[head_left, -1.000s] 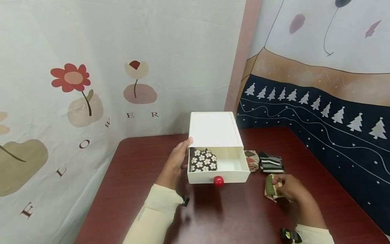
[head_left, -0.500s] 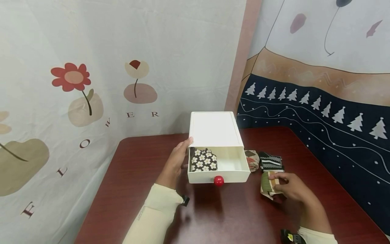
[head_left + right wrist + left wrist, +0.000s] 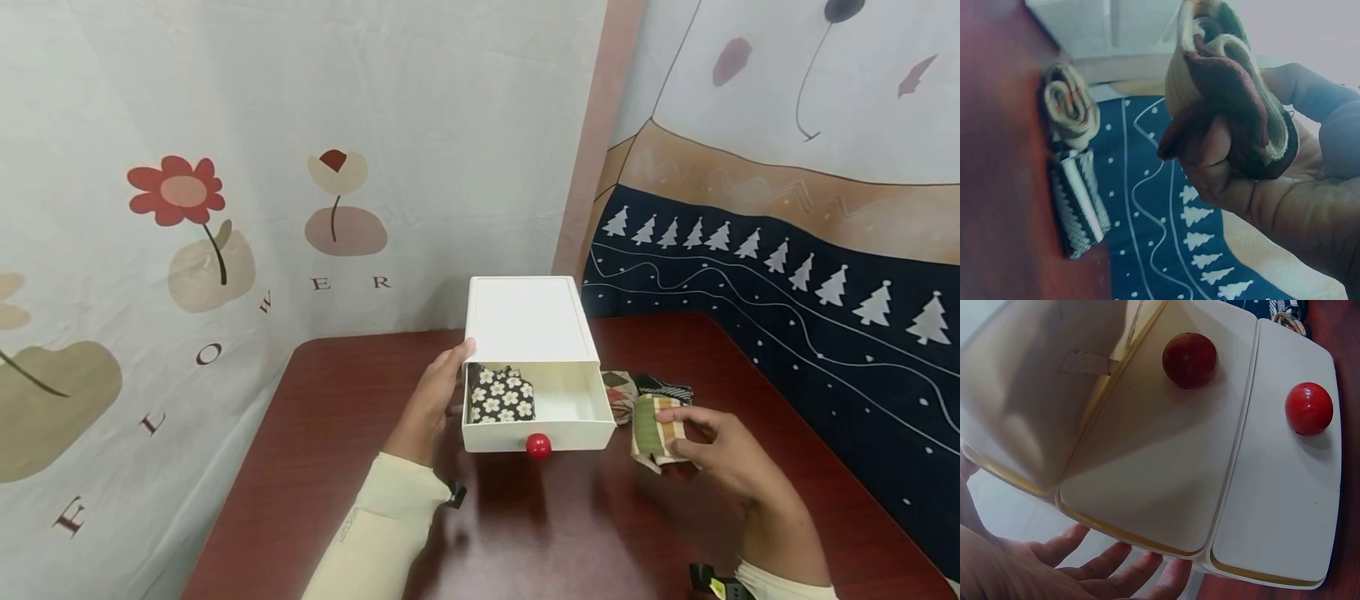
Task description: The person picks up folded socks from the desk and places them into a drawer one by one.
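Note:
A white drawer cabinet stands with its top drawer pulled out. Black folded socks with white flowers lie in the drawer's left part. My left hand rests along the cabinet's left side, thumb at the top edge, fingers touching the side in the left wrist view. My right hand pinches a rolled pair of green, cream and orange socks above the table, right of the drawer; its dark red inner fold shows in the right wrist view.
Rolled argyle socks lie beside the cabinet's right side, with black-and-white striped socks next to them. Two lower drawers with red knobs are closed. Printed cloth hangs behind the dark red table.
My right hand has lifted the green socks and carried them leftward and away from me, toward the drawer; they now partly cover the striped socks. The left hand and cabinet have stayed put.

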